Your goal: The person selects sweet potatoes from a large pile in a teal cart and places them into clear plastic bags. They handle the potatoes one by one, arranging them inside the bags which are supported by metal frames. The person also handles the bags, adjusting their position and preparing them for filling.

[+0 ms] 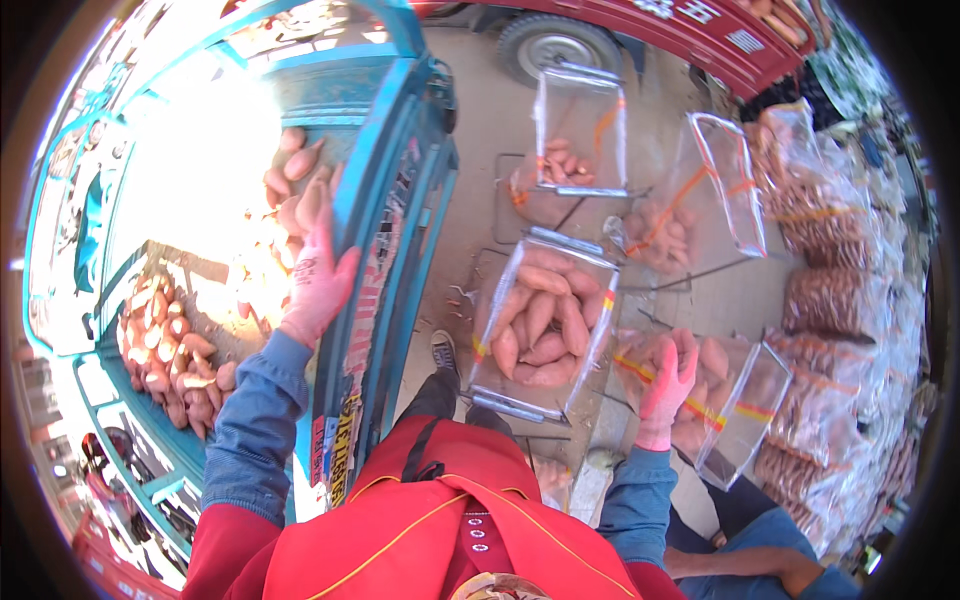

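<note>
My left hand (321, 289), in a pink work glove, reaches over the side wall of a blue cargo bed, its fingers at sweet potatoes (306, 208) lying there; whether it grips one cannot be made out. My right hand (667, 386), also in a pink glove, is raised at the right, over or beside a clear plastic bag of sweet potatoes (716, 358); its fingers are bent, and their hold is unclear. Between the hands, a clear bag on a rectangular metal frame (616, 281) stands open at the top with many sweet potatoes (541, 322) inside.
Two more framed bags (581, 135) (726, 180), partly filled, stand farther ahead. Filled clear bags (829, 300) are stacked along the right. A red truck (720, 34) with a wheel (559, 46) is at the top. Another person's arm (750, 562) shows at lower right. Sweet potatoes (169, 352) are heaped in the bed.
</note>
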### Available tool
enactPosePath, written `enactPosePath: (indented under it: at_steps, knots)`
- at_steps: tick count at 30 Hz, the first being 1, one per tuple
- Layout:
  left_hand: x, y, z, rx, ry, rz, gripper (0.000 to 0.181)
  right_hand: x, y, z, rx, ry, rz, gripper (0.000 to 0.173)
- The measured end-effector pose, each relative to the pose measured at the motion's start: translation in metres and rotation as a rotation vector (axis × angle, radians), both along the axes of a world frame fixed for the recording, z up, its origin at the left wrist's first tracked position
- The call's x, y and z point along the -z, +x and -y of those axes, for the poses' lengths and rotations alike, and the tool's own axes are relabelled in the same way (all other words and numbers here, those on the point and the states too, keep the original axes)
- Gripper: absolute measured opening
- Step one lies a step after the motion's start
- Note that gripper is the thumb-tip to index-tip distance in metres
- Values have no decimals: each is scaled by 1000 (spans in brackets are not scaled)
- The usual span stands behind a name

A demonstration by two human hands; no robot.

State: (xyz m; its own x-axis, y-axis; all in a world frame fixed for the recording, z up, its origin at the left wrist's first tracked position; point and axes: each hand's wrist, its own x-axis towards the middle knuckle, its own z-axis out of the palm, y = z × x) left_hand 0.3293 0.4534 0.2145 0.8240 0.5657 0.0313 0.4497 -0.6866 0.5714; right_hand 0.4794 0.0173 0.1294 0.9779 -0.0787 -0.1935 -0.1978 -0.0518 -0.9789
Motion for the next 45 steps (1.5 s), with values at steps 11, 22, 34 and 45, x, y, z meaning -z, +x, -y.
enactPosePath:
  at_steps: [11,22,34,45]
  knots:
    - [98,-89,-158,-511,-249,68,38,-96,-61,-364,-877,197,336,36]
    - [170,-16,-212,-446,-24,-485,64,-76,-63,-453,-1053,-134,487,37]
    - [10,-73,-144,-230,-1254,646,47,-92,-73,-474,-1250,111,63,44]
    - [141,-71,-112,-349,-270,-345,60,-82,-69,-467,-1047,642,-258,65]
